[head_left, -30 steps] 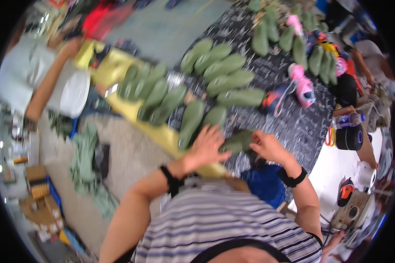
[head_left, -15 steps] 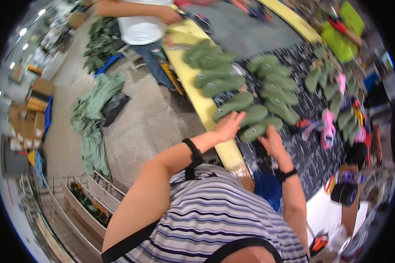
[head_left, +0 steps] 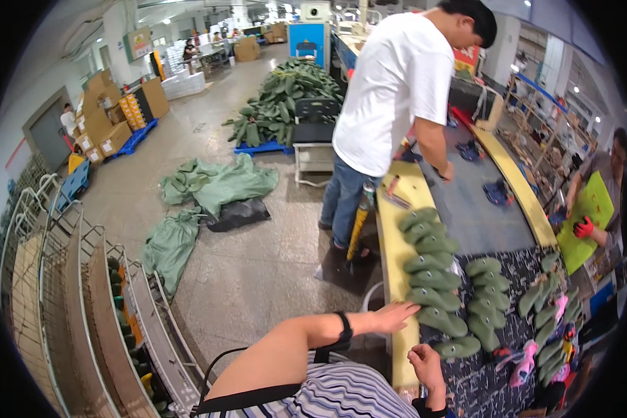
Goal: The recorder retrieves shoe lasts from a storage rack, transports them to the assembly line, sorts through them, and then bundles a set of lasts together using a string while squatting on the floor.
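Green foot-shaped insoles (head_left: 433, 279) lie overlapping in a column along the near side of the table. A second column of green insoles (head_left: 488, 296) lies to its right on black patterned cloth. My left hand (head_left: 395, 317) is over the yellow table edge, fingers stretched out, its tips at the left ends of the near insoles. It holds nothing that I can see. Lower right, my right hand (head_left: 425, 365) has its fingers curled in, with nothing showing in them, just left of the nearest insole (head_left: 457, 347).
A person in a white shirt (head_left: 397, 90) stands beyond the insoles at the yellow table edge (head_left: 401, 258). Green sacks (head_left: 219, 182) lie on the floor left. Wire racks (head_left: 83, 306) stand lower left. Pink pieces (head_left: 524, 364) lie right, near a person holding a lime-green panel (head_left: 586, 221).
The view has tilted up, bringing more of the room in. Both hands have come off the nearest insoles to the left; the right hand's fingers have curled.
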The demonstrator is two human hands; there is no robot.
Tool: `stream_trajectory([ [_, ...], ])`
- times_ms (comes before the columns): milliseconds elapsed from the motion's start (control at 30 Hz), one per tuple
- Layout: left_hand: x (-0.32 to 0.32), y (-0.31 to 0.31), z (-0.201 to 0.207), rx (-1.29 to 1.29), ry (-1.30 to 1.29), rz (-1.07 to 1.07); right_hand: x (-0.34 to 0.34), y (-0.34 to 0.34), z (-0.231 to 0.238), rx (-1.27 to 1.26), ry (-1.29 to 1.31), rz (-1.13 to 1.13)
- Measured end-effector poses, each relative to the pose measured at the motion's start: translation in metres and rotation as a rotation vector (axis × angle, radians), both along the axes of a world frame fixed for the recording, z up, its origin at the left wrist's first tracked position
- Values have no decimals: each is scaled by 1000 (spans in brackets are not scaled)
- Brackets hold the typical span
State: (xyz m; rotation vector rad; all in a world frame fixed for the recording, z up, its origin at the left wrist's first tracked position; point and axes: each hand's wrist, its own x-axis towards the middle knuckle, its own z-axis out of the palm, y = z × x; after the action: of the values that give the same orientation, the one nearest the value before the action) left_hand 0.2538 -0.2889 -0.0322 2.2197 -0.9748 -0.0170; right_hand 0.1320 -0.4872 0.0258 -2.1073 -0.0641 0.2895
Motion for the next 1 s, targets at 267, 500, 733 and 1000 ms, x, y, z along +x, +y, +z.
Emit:
stream_trajectory([
  [267, -110, 328, -97, 189, 443, 429, 55, 165, -27, 69, 154, 366],
  [500, -262, 498, -119, 381, 602, 995, 121, 331, -72, 84, 244, 770],
  [733, -294, 495, -91, 203, 901, 1132, 188, 367, -181, -273, 726, 708],
  [1000, -295, 548, -154, -251, 1004, 1438, 345, 375, -350, 267, 1628, 306],
])
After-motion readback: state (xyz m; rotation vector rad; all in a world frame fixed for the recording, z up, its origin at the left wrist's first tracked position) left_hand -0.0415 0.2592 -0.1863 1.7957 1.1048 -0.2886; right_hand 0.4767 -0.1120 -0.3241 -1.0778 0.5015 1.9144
